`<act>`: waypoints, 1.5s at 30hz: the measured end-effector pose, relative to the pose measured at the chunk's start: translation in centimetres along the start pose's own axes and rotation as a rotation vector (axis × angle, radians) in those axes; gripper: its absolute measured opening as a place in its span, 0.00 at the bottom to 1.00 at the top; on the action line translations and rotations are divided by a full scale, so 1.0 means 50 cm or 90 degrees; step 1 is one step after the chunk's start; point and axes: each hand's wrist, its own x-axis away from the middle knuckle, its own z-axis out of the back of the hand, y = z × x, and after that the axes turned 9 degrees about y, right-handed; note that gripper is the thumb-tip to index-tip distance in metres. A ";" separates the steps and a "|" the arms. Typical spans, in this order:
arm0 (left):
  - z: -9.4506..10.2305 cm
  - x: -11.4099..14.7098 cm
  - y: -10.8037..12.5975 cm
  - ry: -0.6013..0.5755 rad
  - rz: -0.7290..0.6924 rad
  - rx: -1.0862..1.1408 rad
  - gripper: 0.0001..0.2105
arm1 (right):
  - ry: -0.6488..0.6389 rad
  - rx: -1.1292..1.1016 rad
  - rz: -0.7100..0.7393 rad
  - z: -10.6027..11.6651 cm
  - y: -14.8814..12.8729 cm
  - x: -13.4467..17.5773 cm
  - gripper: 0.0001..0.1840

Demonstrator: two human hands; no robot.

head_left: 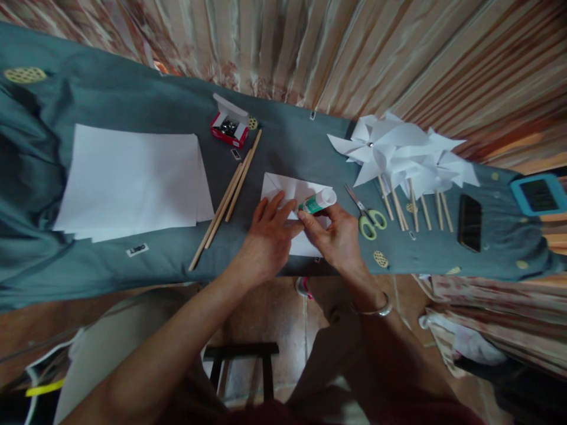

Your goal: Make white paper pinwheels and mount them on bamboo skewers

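A white sheet of paper (286, 183) with crease lines lies on the cloth in front of me. My left hand (269, 237) rests on its left side, fingers stretched out and pressing it down. In my right hand (337, 237) is a glue stick (315, 202) with a green label and white end, tilted over the middle of the paper. The glue stick's lower tip is hidden by my fingers, so contact with the paper is unclear. Just right of that hand lie scissors (370, 219) with light green handles, blades pointing away from me.
White paper pinwheels (398, 150) on wooden sticks are heaped at the right, near a dark phone (470, 222) and a blue-framed device (538, 195). On the left are stacked white sheets (133, 180), loose wooden sticks (225, 203) and an open red box (229, 128) of small metal pieces.
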 end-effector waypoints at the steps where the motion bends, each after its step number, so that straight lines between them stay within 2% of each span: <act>1: 0.000 0.000 0.000 -0.001 -0.002 -0.001 0.20 | 0.001 -0.002 0.005 0.000 0.001 0.001 0.13; 26: 0.008 -0.001 0.003 -0.027 -0.013 -0.026 0.17 | -0.051 0.003 0.068 0.004 -0.005 0.000 0.10; 45: 0.005 0.003 -0.002 -0.018 -0.019 -0.025 0.17 | -0.045 0.020 0.079 0.015 0.004 0.008 0.12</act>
